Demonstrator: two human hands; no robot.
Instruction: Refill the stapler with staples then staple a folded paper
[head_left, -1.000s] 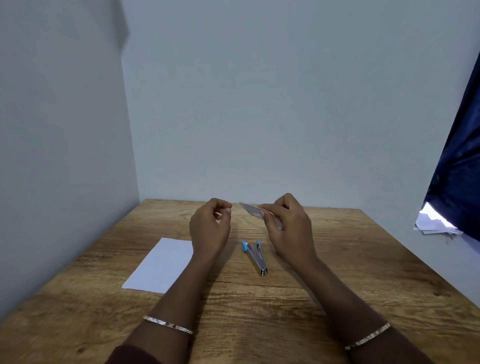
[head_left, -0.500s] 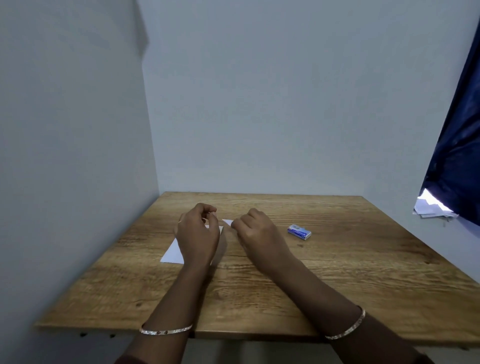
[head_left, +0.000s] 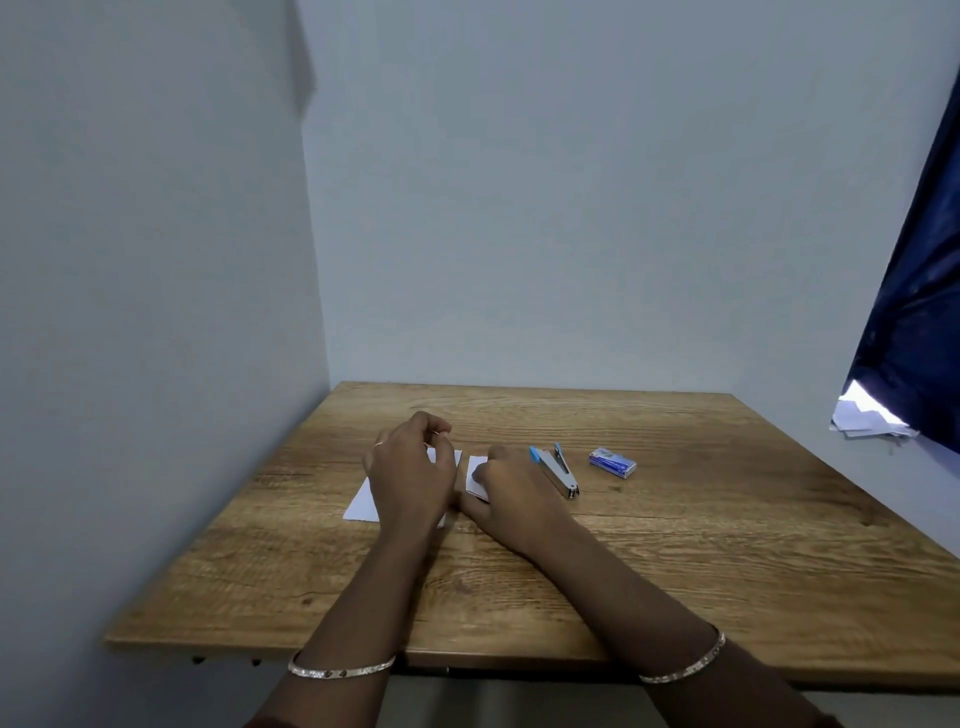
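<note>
Stapler (head_left: 555, 470) lies on the tabletop (head_left: 727, 545), just right of the right hand (head_left: 511, 493), long side pointing away. That hand's fingers pinch a small white piece (head_left: 475, 480). Left hand (head_left: 410, 473) curls over paper (head_left: 361, 504); grip hidden.

Stapler (head_left: 557, 470): silver body, blue ends, lying open in a narrow V, centre of frame, slanting toward lower right. Staple box (head_left: 612, 462): small, blue and white, lying flat just right of it, apart. White paper (head_left: 363, 503): flat, left of centre, mostly hidden; possibly folded, unclear.
</note>
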